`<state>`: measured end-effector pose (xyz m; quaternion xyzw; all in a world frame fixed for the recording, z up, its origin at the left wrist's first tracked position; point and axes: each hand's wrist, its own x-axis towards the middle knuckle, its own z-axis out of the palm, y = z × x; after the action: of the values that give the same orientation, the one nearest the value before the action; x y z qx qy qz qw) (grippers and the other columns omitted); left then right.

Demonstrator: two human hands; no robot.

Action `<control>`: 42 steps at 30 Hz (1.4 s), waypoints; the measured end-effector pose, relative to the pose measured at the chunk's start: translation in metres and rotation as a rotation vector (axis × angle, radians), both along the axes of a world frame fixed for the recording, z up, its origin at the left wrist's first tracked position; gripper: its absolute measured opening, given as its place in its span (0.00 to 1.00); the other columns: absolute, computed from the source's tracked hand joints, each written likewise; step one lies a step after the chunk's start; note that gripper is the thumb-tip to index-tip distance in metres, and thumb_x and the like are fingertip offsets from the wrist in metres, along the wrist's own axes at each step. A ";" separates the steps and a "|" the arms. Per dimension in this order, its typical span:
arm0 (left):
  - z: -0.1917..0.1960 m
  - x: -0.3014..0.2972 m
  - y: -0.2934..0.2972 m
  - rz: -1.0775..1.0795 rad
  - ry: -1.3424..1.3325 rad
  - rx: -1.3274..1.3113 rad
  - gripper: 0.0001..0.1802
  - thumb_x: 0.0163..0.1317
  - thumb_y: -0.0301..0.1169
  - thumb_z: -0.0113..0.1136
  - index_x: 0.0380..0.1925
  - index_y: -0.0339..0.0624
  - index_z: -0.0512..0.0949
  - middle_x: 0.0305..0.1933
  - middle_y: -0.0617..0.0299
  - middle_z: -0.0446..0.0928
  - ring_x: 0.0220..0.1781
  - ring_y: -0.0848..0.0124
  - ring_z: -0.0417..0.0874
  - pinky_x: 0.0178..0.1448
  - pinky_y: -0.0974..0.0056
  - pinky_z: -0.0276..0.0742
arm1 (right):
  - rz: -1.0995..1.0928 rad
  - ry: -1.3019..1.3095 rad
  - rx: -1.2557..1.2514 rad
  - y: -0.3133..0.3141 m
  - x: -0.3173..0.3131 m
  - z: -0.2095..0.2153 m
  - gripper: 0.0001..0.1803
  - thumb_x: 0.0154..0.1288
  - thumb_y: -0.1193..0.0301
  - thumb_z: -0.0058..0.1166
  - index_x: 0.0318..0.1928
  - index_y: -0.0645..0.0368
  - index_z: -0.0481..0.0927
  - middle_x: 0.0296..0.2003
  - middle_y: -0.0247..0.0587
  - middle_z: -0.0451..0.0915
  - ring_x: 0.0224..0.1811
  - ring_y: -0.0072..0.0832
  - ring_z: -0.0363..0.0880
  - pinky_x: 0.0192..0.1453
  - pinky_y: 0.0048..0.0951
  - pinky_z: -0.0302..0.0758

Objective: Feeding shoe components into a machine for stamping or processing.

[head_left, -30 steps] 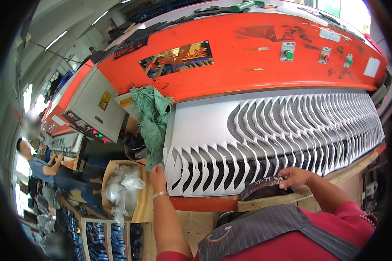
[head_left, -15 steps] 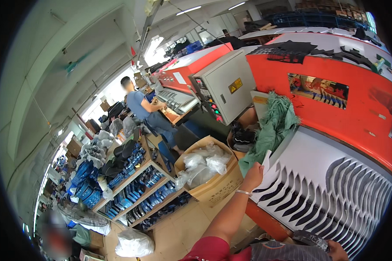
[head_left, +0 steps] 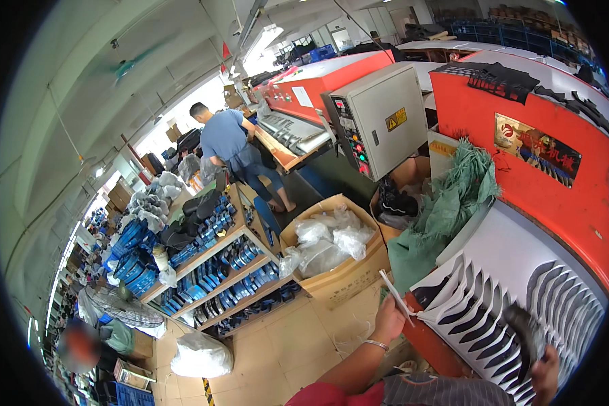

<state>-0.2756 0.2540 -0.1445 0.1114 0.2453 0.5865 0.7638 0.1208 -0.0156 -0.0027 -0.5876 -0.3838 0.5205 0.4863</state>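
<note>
Crowded workshop, white cut sheet on the orange press; hands: left pinching a white strip, right gripping a dark cutter.

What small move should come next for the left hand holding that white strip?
Probably lift the white strip clear of the white sheet. The left hand pinches it at the sheet's corner, and the sheet shows rows of cut-out gaps. The right hand holds a dark piece at the near edge.
</note>
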 end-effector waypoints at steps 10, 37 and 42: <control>0.059 0.016 -0.059 -0.144 1.090 0.960 0.10 0.70 0.32 0.46 0.44 0.38 0.70 0.35 0.58 0.73 0.40 0.67 0.75 0.44 0.63 0.71 | -0.184 -1.164 0.352 0.177 -0.044 -0.032 0.18 0.49 0.83 0.53 0.44 0.65 0.74 0.55 0.59 0.68 0.58 0.52 0.67 0.64 0.40 0.64; 0.066 0.131 0.068 0.215 1.458 1.343 0.24 0.57 0.35 0.62 0.53 0.39 0.71 0.52 0.47 0.72 0.54 0.55 0.73 0.59 0.55 0.67 | -0.519 -1.049 0.301 0.160 -0.052 -0.103 0.40 0.53 0.81 0.51 0.67 0.66 0.54 0.63 0.58 0.61 0.67 0.50 0.57 0.72 0.41 0.52; 0.062 0.257 0.117 -0.290 1.369 1.078 0.30 0.58 0.40 0.64 0.57 0.36 0.69 0.42 0.53 0.78 0.32 0.71 0.79 0.38 0.66 0.77 | -0.447 -0.962 0.220 0.161 -0.018 -0.081 0.42 0.53 0.75 0.59 0.67 0.65 0.53 0.58 0.57 0.65 0.60 0.48 0.66 0.66 0.41 0.62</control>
<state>-0.0183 0.3708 -0.0828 0.8132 0.3225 0.3244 0.3597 0.1032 0.1457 -0.0838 -0.7725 -0.4809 0.0335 0.4134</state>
